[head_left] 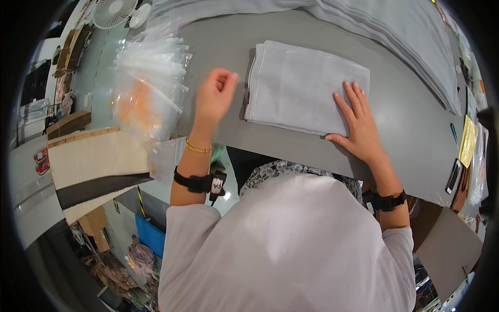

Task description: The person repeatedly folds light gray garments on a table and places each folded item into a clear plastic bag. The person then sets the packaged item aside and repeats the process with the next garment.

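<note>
The left hand (215, 92) is raised over the tabletop, its fingers curled in; I see nothing held, but whether something small is inside, I cannot tell. The right hand (359, 122) is open, its fingers spread on the right part of the folded grey cloth (299, 86) and its thumb near the lower edge; it presses, it does not grip.

This cloth lies flat on the tabletop (218, 49), at twelve o'clock from the person's body and just beside the left hand, at its three o'clock. It seems light, soft and thin, not fragile, and the layers may slide on each other. The better hold would be at the left end, where layer edges show, with a palm under it to avoid unfolding. Its long axis runs roughly from half past nine to half past three, with the layered end pointing to the left hand.

Farther out, clear plastic bags (169, 65) fan out at ten o'clock from the left hand, and a long grey cloth pile (387, 31) curves from twelve to two o'clock.
</note>
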